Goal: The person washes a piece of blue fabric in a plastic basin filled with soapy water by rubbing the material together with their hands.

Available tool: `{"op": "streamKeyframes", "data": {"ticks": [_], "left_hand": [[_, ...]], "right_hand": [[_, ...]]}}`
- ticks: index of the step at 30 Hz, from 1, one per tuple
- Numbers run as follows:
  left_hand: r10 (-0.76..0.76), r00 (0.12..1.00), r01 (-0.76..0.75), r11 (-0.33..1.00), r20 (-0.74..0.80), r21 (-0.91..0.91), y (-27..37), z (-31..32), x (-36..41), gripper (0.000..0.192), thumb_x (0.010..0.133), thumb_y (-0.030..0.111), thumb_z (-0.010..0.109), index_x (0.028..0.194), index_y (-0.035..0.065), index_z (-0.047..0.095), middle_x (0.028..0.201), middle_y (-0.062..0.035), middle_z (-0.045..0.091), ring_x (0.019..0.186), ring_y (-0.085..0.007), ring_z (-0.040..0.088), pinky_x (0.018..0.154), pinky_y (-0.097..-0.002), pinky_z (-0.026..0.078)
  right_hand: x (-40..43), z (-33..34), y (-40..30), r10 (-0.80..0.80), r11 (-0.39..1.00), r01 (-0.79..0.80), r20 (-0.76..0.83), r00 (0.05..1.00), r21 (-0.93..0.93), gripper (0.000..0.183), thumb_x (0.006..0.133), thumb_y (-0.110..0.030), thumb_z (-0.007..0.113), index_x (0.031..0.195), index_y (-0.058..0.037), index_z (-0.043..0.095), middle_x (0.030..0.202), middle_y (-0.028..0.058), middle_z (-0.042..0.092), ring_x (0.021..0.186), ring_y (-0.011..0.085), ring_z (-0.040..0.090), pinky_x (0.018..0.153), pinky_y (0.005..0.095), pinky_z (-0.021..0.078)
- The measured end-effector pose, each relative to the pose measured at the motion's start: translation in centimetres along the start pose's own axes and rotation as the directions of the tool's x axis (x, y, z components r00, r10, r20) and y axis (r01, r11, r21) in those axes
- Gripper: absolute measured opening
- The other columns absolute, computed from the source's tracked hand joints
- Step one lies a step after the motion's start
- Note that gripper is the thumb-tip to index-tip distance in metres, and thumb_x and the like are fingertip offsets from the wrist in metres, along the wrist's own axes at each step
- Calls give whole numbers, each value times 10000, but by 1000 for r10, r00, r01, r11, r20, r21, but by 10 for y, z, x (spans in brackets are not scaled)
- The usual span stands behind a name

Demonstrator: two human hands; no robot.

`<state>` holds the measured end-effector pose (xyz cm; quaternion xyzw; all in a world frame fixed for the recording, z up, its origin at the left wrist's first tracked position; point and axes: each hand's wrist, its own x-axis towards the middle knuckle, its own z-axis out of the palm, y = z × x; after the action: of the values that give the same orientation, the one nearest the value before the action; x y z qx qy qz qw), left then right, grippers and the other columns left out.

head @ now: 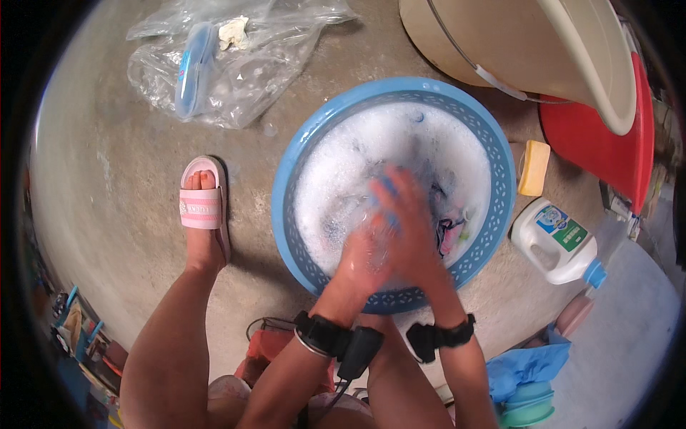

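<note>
A blue plastic basin (292, 161) with a perforated pattern stands on the floor before me, filled with white suds (343, 155). Over its near half my left hand (367, 263) and my right hand (410, 230) meet, wet and blurred. Between them shows a small blue patch (390, 185), too smeared to name, and foam covers part of the left hand. The right hand's fingers look spread across it; whether either hand grips it is unclear. Dark and pink fabric (450, 233) pokes through the foam right of my hands. Both wrists wear black straps.
A yellow soap bar (534, 168) and a white detergent bottle (557, 241) with a blue cap lie right of the basin. Beyond are a large beige bucket (482, 37) and a red plastic object (600, 145). A clear plastic bag (257, 80) lies far left, under a blue case (194, 69).
</note>
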<state>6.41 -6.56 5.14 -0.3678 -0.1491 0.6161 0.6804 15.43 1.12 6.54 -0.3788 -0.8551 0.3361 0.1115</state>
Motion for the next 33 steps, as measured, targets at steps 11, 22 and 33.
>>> {"op": "streamKeyframes", "data": {"ticks": [11,22,33], "left_hand": [[266,836,-29,895,-480,446,-10,24,9,439,997,421,406,1292,107,488,1250,-81,572,1130,-216,549,1012,-361,400],[490,707,-132,800,-510,586,24,-20,5,328,992,327,461,1187,74,532,1150,-47,613,1073,-168,552,954,-328,415],[676,589,-27,564,-442,826,-12,4,12,231,996,218,416,1116,67,542,1050,-39,608,938,-186,578,804,-297,480]], "right_hand": [[2,-2,2,421,871,-409,19,907,273,291,961,-212,491,1181,-44,583,1266,139,532,1123,246,509,960,333,387],[14,25,38,477,878,-469,246,844,-92,349,857,-226,633,1138,-25,584,1113,230,579,1045,419,550,893,453,439],[-17,11,-10,325,918,-300,-58,944,261,270,921,-210,545,1059,21,552,969,248,585,915,399,576,815,423,444]]}}
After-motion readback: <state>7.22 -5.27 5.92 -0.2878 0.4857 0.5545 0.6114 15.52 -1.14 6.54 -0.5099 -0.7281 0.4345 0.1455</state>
